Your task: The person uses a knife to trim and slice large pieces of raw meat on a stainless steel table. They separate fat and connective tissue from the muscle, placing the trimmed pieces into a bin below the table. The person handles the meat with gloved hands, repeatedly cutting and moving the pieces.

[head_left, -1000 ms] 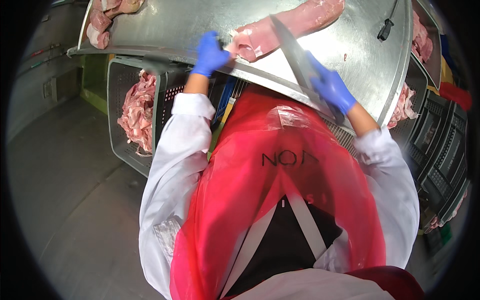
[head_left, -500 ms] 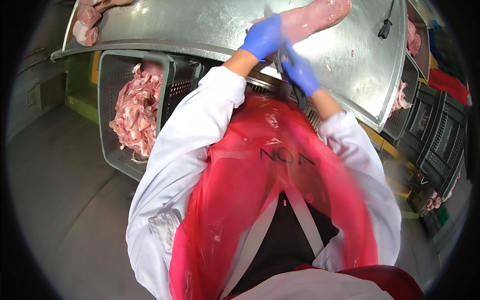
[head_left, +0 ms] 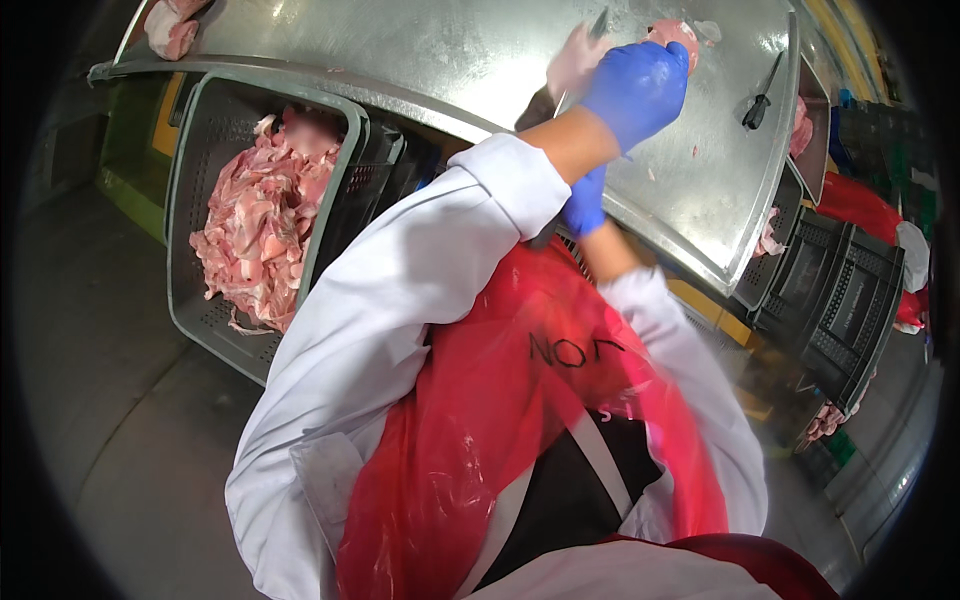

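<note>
My left hand point(head_left: 640, 92), in a blue glove, is closed over a piece of pink meat point(head_left: 674, 38) on the metal table. Part of the meat shows past its fingers, and a blurred pink portion point(head_left: 572, 62) lies to its left; whether the two are joined is hidden. My right hand point(head_left: 585, 208), also gloved in blue, sits lower, partly behind my left forearm. It appears closed on a knife, whose blade tip point(head_left: 599, 22) shows beyond the blurred meat; its fingers are mostly covered.
A grey crate point(head_left: 185, 225) of meat trimmings point(head_left: 262, 225) stands left, below the steel table point(head_left: 450, 75). A black-handled rod point(head_left: 757, 112) lies toward the table's right edge. Dark crates point(head_left: 835, 300) stand beyond that edge. More meat point(head_left: 162, 32) rests at the table's far left.
My left hand has moved right and crosses over my right forearm's side, onto the meat's right part. My right hand has dropped nearer to me. Less of the meat shows now.
</note>
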Demonstrator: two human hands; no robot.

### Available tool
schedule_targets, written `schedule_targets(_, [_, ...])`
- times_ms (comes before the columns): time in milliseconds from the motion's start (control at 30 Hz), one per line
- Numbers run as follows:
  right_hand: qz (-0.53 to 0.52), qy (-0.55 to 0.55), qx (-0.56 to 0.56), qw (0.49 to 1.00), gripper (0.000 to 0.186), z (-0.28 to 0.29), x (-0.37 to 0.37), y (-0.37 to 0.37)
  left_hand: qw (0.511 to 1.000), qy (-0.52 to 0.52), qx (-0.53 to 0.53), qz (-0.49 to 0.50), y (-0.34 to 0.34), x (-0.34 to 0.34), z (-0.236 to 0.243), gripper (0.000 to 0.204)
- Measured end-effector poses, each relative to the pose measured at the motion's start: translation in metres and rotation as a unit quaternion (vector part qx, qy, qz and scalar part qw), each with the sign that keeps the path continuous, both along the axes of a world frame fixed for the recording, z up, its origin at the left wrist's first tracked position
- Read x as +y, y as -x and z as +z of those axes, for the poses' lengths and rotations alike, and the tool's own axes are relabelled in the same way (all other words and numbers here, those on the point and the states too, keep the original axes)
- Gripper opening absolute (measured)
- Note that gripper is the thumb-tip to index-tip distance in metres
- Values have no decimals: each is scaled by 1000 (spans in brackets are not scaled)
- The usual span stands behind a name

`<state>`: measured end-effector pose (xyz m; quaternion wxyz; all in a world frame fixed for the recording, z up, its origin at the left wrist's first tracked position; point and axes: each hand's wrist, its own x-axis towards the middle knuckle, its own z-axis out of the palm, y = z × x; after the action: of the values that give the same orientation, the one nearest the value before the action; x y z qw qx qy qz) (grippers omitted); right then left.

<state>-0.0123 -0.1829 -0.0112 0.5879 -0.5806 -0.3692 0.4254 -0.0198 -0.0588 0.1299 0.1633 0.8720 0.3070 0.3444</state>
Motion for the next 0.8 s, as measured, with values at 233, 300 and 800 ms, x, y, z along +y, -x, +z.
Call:
schedule_targets(233, [-6,136,622,771,30,93,40,-14,999,-37,25,-16,0,-31,29,12])
schedule_targets(300, [4,134,621,772,21,84,54,-12,998,-55,17,4,-9,-25,39,13])
schedule_targets(800, [258,81,153,950,76,78,53,29,969,-215,37,112,225,7,78,22])
